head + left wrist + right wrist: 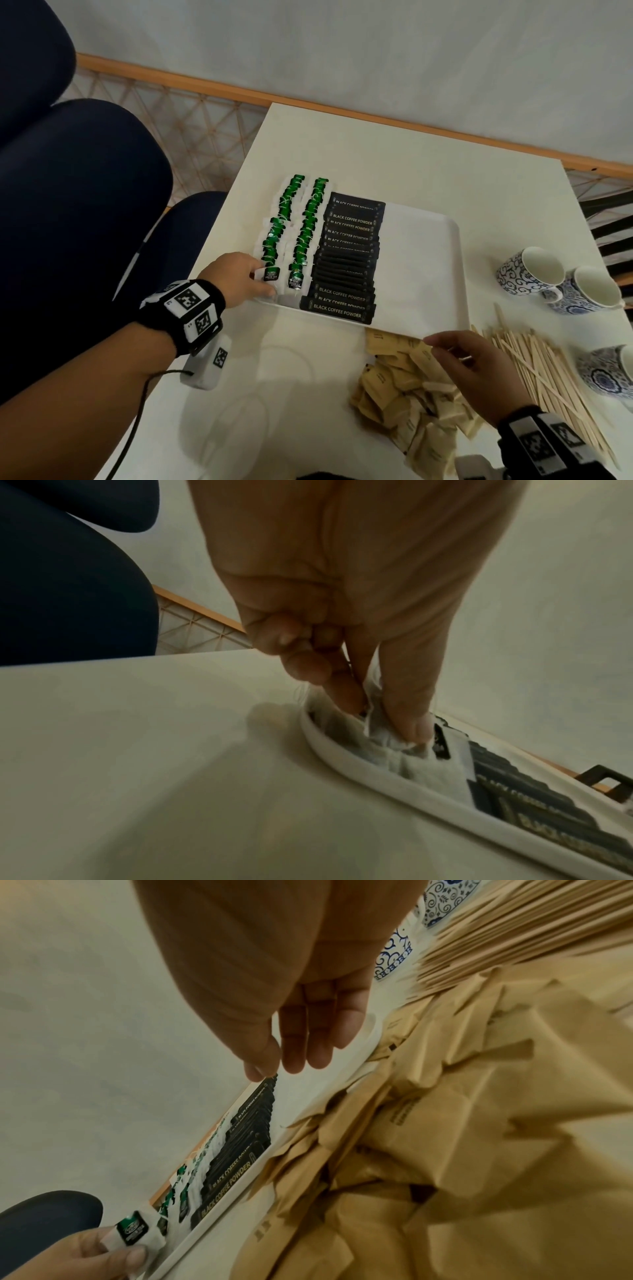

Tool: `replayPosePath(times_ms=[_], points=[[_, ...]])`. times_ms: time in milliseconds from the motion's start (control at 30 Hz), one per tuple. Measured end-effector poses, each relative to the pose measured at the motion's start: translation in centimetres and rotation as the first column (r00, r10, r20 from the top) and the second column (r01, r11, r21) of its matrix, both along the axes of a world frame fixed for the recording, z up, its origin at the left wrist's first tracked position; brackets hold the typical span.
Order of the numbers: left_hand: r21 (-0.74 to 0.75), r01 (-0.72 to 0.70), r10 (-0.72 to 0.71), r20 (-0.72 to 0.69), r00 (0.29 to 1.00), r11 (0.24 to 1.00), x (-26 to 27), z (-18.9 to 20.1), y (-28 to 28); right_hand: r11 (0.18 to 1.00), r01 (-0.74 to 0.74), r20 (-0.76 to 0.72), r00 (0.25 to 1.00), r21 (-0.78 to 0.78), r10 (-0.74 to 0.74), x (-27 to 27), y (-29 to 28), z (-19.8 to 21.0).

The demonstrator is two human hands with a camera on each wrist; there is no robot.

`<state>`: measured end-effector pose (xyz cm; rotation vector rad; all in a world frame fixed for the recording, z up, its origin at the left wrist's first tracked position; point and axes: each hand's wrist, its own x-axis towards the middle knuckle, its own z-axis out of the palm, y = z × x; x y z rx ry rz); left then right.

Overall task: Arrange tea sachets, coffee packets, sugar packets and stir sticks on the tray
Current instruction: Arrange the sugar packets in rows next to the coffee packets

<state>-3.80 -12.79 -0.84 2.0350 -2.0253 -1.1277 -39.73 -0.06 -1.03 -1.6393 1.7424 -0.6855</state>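
The white tray (pixel 424 274) is sat on the white table (pixel 239 394), with two rows of tea bags (pixel 301 233) lined up along its left side and a row of coffee packets (pixel 346 260) just right of them. The nearest tea bag (pixel 137 1231) at the tray's near-left corner is being pinched between thumb and fingers of the left hand (pixel 239 277), arm reached in from the left. The right hand (pixel 469 363) is held over the pile of brown sugar packets (pixel 411 404) near the tray's near edge, fingers straight, close together and nothing gripped. Stir sticks (pixel 548 383) are heaped to the right, beside patterned blue-and-white cups (pixel 531 270). "BLACK COFFEE POWDER" can be read on the packets, "GREEN TEA" on the tags. The sugar print is too blurred.
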Motion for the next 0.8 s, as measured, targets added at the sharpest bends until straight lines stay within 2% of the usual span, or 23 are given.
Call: replayPosePath(times_ms=[100, 367, 567, 800], points=[[0.038, 0.017, -0.016, -0.026, 1.000, 0.999, 0.0, -0.4, 0.2, 1.000, 0.014, 0.000, 1.000, 0.009, -0.014, 0.0, 0.2, -0.5], [0.015, -0.001, -0.001, 0.086, 0.996, 1.000, -0.1, -1.0, -0.1, 1.000, 0.005, 0.006, 1.000, 0.007, -0.005, -0.2, 0.2, -0.5], [-0.041, -0.119, 0.120, 0.021, 0.993, 0.992, 0.4, -1.2, -0.1, 1.000, 0.014, 0.003, 1.000, -0.005, -0.014, -0.4, 0.2, -0.5], [-0.022, -0.158, 0.158, 0.009, 0.987, 0.987, 1.3, -1.5, 0.5, 1.000, 0.008, 0.001, 1.000, -0.016, -0.008, -0.3, 0.4, -0.6]])
